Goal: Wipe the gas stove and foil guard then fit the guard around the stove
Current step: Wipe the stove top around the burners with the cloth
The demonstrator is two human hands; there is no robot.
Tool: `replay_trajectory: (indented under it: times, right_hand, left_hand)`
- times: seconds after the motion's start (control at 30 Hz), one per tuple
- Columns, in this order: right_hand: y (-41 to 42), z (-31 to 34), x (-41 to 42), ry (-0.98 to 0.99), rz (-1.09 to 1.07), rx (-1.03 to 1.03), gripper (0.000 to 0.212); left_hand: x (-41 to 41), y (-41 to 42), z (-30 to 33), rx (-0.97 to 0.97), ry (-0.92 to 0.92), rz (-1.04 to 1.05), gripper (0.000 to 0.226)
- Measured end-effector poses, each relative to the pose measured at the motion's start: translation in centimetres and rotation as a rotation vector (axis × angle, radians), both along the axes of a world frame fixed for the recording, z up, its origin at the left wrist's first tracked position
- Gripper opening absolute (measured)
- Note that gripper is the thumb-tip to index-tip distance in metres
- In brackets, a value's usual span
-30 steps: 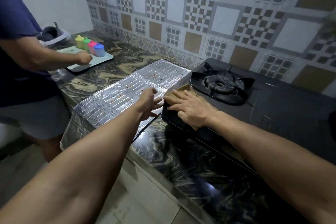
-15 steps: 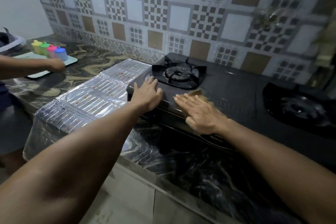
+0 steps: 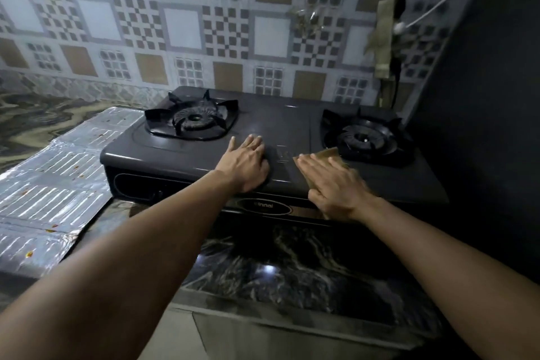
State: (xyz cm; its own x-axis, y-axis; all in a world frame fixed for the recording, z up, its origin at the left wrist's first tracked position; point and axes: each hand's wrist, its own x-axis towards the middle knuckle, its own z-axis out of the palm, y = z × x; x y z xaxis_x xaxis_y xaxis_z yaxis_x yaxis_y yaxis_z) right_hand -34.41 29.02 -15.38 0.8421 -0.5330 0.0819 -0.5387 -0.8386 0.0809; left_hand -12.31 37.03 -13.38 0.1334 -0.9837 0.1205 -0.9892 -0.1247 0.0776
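**Inspector A:** Stove, please.

**Inspector B:** 1 gas stove [image 3: 271, 123], matte dark body with rounded corners, sitting on a glossy black marbled countertop [image 3: 292, 269]. 2 burners: left burner [image 3: 193, 120] and right burner [image 3: 363, 137], each with a ribbed ring and a black pronged pan support. An oval badge [image 3: 264, 207] on the front panel carries writing, too blurred to read.

**Inspector A:** Hands?

**Inspector B:** The left hand [image 3: 247, 164] lies flat on the stove top between the burners, fingers straight, gripping nothing. The right hand [image 3: 336, 181] lies flat too, fingers extended, pressing 1 tan cloth [image 3: 331, 152] against the stove top just in front of the right burner. The cloth's corner shows beyond the fingertips.

**Inspector A:** Guard?

**Inspector B:** 1 foil guard [image 3: 55, 184], silver, embossed with parallel ridges, creased into panels, lying flat on the countertop to the stove's left, its edge touching the stove's side. Small orange-brown specks dot the foil.

**Inspector A:** Surroundings?

**Inspector B:** Tiled wall [image 3: 181, 29] behind, patterned in tan squares, white squares, checkers and grids.
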Motion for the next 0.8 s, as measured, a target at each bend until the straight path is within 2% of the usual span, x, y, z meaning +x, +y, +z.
replay_trajectory:
  times: [0.23,0.43,0.63,0.8]
  right_hand:
    - [-1.2,0.0,-6.1,-0.034,-0.162,0.049,0.075]
    - [-1.3,0.7,-7.4,-0.017,-0.187,0.155,0.066]
    - [-2.0,0.7,-13.2,-0.046,-0.317,0.139,0.065]
    - [-2.3,0.0,-14.2,-0.183,-0.425,0.151,0.055]
  left_hand:
    - [-4.4,-2.5,-0.4,0.026,0.012,-0.101,0.058]
    - [-6.5,-3.8,-1.2,0.040,0.008,-0.138,0.063]
    - [-7.4,-4.5,-1.9,0.013,-0.013,-0.141,0.066]
    - [-10.5,-5.4,-1.4,0.019,-0.021,-0.209,0.067]
